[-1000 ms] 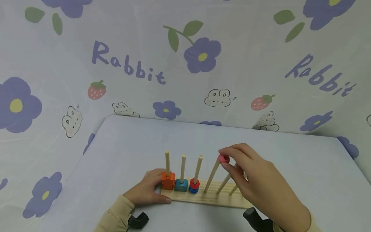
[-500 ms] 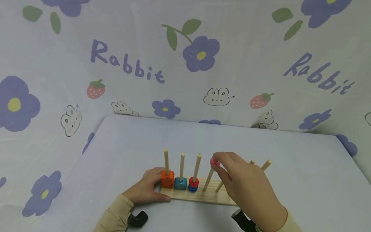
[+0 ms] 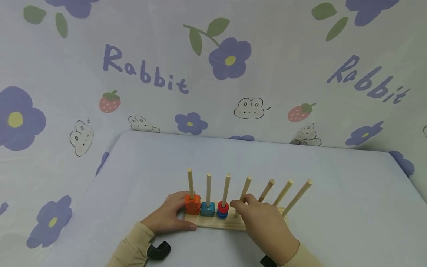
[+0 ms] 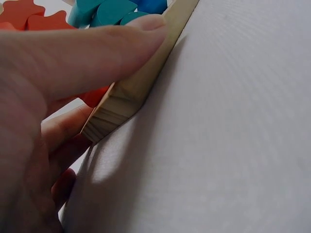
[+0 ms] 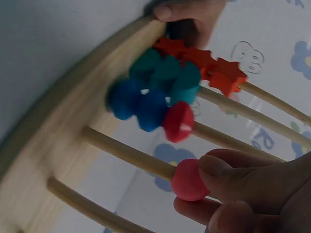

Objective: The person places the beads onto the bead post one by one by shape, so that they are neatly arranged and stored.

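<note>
My right hand (image 3: pixel 268 228) pinches a pink bead (image 5: pixel 187 180) between thumb and fingers. In the right wrist view the bead sits partway down the fourth peg (image 5: pixel 130 151); in the head view the hand hides it. My left hand (image 3: pixel 166 216) grips the left end of the wooden peg board (image 3: pixel 213 222), its thumb along the front edge. Orange star-edged pieces (image 3: pixel 192 205) are stacked on the first peg and teal pieces (image 3: pixel 208 209) on the second. A red bead (image 5: pixel 179 121) tops two blue beads (image 5: pixel 151 112) on the third.
To the right of the fourth peg stand three more bare pegs, the last one (image 3: pixel 300 194) leaning right in view. White cloth (image 3: pixel 160 159) covers the table, with a printed curtain (image 3: pixel 200 78) behind. Black camera mounts (image 3: pixel 159 251) show at the wrists.
My right hand has moved left and down, bringing the pink bead from above the pegs onto the fourth peg and partway down it. The left hand stays on the board.
</note>
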The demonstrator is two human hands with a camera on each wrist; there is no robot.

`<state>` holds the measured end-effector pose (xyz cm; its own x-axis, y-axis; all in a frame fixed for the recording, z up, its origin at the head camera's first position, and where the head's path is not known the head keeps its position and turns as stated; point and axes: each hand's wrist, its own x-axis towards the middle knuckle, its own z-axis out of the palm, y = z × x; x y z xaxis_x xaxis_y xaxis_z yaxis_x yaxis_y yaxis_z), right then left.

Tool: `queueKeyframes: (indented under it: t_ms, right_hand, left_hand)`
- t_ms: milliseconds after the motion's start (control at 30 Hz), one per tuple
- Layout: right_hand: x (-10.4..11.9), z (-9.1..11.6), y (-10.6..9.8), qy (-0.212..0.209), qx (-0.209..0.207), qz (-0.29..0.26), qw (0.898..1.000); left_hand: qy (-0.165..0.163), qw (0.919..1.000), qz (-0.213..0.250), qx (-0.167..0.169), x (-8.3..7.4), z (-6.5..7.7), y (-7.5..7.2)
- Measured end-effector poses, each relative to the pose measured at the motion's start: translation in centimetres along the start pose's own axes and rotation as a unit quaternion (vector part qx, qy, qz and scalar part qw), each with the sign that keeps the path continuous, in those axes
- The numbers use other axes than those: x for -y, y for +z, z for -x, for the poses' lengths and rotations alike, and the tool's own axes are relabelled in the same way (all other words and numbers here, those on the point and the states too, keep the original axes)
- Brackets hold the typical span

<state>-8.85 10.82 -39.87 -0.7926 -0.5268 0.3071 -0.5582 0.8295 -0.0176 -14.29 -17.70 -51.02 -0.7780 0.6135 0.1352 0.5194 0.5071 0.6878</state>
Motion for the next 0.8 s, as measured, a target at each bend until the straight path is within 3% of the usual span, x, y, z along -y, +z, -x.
queueKeyframes:
  t_ms: [333, 633, 733, 800]
  right_hand:
    - [0.3, 1.1, 4.8, -0.001, 0.034, -0.016, 0.999]
    - [0.8, 2.4, 4.0, -0.018, 0.067, -0.022, 0.997]
    - [0.6, 3.2, 3.4, -0.023, 0.03, -0.051, 0.998]
    - [0.1, 3.9, 3.1, -0.024, -0.024, -0.065, 0.997]
  left_hand:
    - [-0.01, 0.9999, -0.002, -0.004, 0.1, 0.8, -0.1]
    - [-0.02, 0.9997, 0.007, 0.006, 0.0, 1.0, -0.3]
    - [-0.047, 0.9975, 0.04, 0.034, -0.2, 1.0, -1.3]
    - [-0.066, 0.995, 0.061, 0.043, -0.3, 1.2, -2.5]
